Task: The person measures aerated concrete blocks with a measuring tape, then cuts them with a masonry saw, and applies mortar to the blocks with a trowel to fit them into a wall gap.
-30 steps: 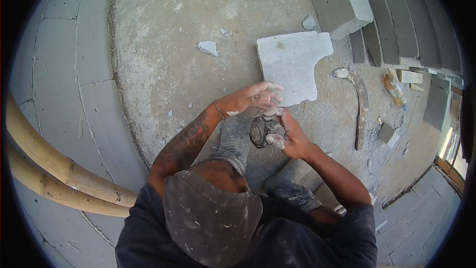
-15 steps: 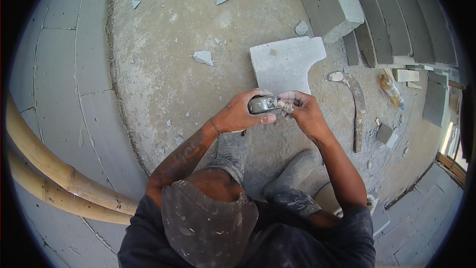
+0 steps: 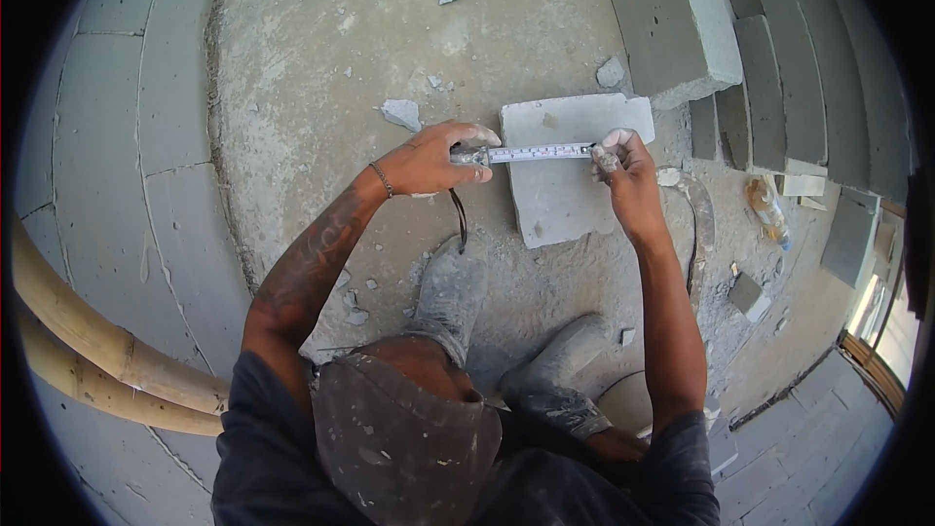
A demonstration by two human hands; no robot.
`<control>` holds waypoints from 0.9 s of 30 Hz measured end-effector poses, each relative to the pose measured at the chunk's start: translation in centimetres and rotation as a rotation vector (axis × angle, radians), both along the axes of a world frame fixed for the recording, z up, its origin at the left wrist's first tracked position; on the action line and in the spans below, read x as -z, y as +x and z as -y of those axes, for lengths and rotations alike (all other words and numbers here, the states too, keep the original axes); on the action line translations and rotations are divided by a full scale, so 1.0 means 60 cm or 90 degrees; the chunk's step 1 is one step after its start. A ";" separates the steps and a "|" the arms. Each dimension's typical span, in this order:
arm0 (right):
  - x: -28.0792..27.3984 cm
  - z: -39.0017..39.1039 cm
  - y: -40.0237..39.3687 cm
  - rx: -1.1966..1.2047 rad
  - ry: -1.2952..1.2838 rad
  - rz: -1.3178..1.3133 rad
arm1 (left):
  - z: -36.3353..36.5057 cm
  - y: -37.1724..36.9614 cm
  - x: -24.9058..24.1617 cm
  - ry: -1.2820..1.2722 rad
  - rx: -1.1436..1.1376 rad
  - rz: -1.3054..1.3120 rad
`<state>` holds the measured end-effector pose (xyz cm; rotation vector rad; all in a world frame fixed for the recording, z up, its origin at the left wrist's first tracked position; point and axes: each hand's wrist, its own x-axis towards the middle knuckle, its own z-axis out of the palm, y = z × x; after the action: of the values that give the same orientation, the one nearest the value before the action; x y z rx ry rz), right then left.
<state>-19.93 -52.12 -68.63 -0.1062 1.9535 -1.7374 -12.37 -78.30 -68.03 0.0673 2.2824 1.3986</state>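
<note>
My left hand (image 3: pixel 429 161) is wrapped round the case of a tape measure (image 3: pixel 471 154), with a dark strap (image 3: pixel 460 214) hanging below. From the case, a white tape blade (image 3: pixel 541 152) runs out to the right. Its far end is pinched between the dusty fingers of my right hand (image 3: pixel 628 175). Beneath the stretched blade lies a pale grey block (image 3: pixel 565 200) on the floor, with a notch at its right side partly hidden by my right hand. The blade crosses over the block's upper half in this view.
Right of the block lies a curved, dusty tool (image 3: pixel 701 219), with a plastic bottle (image 3: pixel 767 209) beyond. Large blocks (image 3: pixel 672 24) stand at the upper right. Broken pieces (image 3: pixel 400 114) litter the floor. Bamboo poles (image 3: pixel 117 356) lean along the block wall (image 3: pixel 107 127) at left.
My hands have moved forward over the block and apart, the right one drawing the tape blade out of the case. The notched block now appears turned slightly and lower in view.
</note>
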 end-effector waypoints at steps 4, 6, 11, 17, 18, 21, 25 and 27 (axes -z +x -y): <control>0.021 0.020 -0.026 -0.086 0.120 -0.165 | 0.015 -0.031 0.021 0.004 0.029 0.010; 0.026 0.026 -0.033 -0.106 0.139 -0.168 | 0.018 -0.037 0.021 0.023 0.018 0.032; 0.016 0.047 -0.032 -0.115 0.216 -0.349 | 0.028 -0.039 0.026 0.089 -0.067 0.191; 0.047 0.046 -0.035 -0.136 0.360 -0.590 | 0.022 -0.051 0.019 0.076 -0.134 0.294; 0.049 0.047 -0.035 -0.125 0.363 -0.616 | 0.022 -0.054 0.016 0.074 -0.135 0.295; 0.043 0.054 -0.031 -0.142 0.358 -0.624 | 0.023 -0.065 0.014 0.003 -0.124 0.302; 0.044 0.053 -0.029 -0.153 0.353 -0.643 | 0.035 -0.064 0.014 -0.013 -0.116 0.262; 0.043 0.052 -0.030 -0.156 0.352 -0.647 | 0.034 -0.058 0.018 0.010 -0.115 0.247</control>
<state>-21.76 -55.23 -71.23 -1.1504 2.8645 -0.9577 -15.87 -80.36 -69.12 -0.3809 1.9915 1.3775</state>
